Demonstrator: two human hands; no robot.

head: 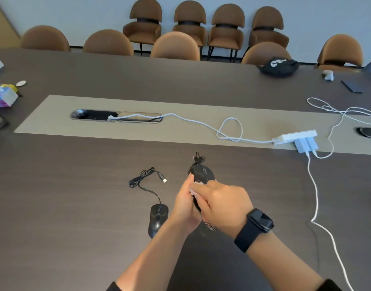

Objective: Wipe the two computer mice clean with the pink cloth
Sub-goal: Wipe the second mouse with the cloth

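Observation:
My left hand (185, 205) grips a black wired mouse (201, 174) lifted above the dark table, its bundled cord sticking up behind it. My right hand (221, 203), with a black watch on the wrist, presses the pink cloth (194, 192) against that mouse; the cloth is mostly hidden between my hands, and a bit of it hangs out below at the wrist. A second black wired mouse (157, 219) lies on the table just left of my left forearm, its cable (142, 179) coiled behind it and ending in a USB plug.
A white power strip (294, 137) with chargers and white cables (316, 198) lies to the right. A cable well (115, 116) sits in the light centre strip. A tissue box (2, 95) stands far left, a black bag (279, 67) far right. Brown chairs line the far side.

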